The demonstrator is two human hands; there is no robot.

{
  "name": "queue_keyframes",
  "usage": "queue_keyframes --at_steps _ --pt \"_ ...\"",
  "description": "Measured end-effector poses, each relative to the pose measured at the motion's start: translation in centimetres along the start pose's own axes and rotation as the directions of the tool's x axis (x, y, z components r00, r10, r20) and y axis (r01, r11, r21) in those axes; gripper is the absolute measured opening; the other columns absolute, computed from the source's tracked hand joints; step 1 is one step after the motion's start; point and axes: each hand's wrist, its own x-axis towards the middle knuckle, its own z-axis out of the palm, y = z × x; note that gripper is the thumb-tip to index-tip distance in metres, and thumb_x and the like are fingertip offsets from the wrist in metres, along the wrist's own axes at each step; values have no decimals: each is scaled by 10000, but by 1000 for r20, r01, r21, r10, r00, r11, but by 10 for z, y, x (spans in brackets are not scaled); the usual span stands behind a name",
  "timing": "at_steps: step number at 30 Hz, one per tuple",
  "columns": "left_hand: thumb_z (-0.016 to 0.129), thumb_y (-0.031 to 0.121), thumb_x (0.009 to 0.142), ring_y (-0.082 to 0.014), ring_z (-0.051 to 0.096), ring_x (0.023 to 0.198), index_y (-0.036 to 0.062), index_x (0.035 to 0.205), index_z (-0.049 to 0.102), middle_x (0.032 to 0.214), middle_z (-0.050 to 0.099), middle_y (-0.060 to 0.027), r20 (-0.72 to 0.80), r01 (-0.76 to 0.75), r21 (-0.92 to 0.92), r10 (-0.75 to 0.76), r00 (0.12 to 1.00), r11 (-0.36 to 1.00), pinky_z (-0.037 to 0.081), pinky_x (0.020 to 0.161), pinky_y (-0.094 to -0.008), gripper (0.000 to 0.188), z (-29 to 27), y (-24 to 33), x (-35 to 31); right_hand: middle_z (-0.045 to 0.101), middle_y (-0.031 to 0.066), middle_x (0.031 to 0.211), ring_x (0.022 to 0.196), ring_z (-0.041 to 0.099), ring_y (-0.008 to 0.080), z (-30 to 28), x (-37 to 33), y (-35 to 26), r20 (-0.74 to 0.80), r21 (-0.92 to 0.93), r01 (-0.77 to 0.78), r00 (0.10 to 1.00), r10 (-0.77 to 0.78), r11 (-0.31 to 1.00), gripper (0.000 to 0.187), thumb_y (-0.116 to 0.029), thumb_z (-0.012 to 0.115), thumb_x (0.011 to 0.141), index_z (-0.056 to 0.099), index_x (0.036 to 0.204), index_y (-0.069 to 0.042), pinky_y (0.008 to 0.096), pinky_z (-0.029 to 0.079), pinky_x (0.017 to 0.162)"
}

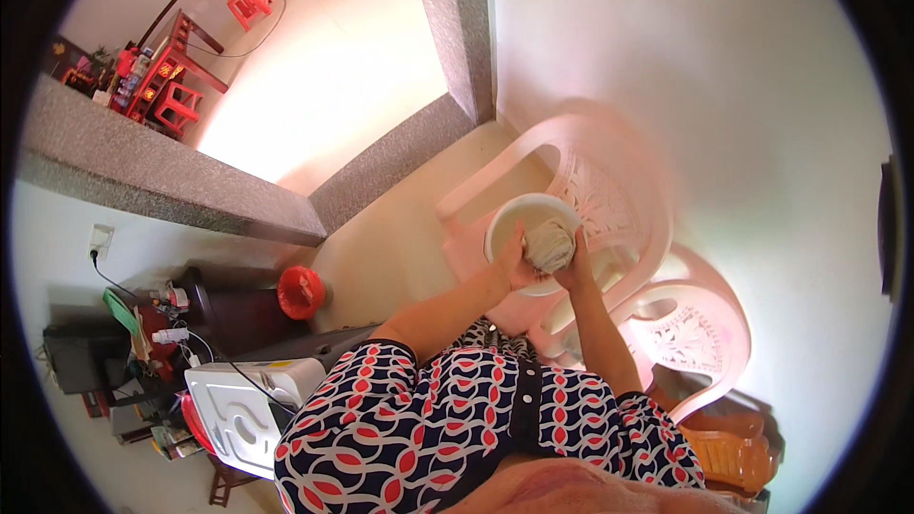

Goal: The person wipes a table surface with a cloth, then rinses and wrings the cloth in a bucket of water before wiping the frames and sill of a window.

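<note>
A white round basin rests on the seat of a pink plastic armchair. Above the basin, both hands are closed around a bunched, pale grey-beige cloth. My left hand grips its left side, while my right hand presses against its right side with the fingers partly hidden. The cloth is balled up between the palms. Whether the basin holds water I cannot tell.
Another pink chair stands close on the right, by an orange plastic item. To the left are a red bin, a white lidded appliance and a cluttered dark cabinet. A stone-framed doorway opens ahead.
</note>
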Motion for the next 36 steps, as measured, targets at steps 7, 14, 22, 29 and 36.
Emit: queue_keyframes --at_steps 7,14,22,29,36 --pt "613 413 975 -263 599 1145 151 1340 517 1257 604 -72 131 -44 211 17 991 977 556 884 -526 459 -21 -12 34 677 104 1030 945 653 291 -51 44 0 -7 -326 72 997 -78 943 300 -316 508 1016 584 1149 -59 428 518 832" --pt "822 159 787 -201 662 917 103 1137 626 1028 674 -62 146 -159 583 90 985 797 563 647 -382 405 -19 7 52 652 201 898 848 639 359 -42 80 -18 416 -909 408 894 -167 -82 283 -283 554 956 633 1020 -19 431 489 767" --pt "877 266 643 -275 682 708 -14 1031 653 875 692 -175 438 -183 880 596 673 -439 557 629 -409 529 -59 -31 101 670 290 896 862 639 453 -69 75 24 206 -948 92 907 -368 -306 417 -374 557 947 701 940 16 500 502 782" --pt "803 331 771 -215 659 624 23 1112 613 875 697 -130 -76 25 984 285 956 177 521 510 -331 497 -3 9 57 648 76 1200 994 643 212 -28 30 -40 -18 -622 -5 1000 -9 783 482 -450 524 1000 569 1305 -80 397 549 803" --pt "615 353 948 -158 645 634 100 1169 600 942 693 -125 438 112 221 -202 876 969 563 531 -265 336 43 -3 -22 547 150 1343 1168 592 294 63 -19 -79 313 -326 202 945 -96 923 555 -471 387 1056 503 1381 -37 415 524 967"
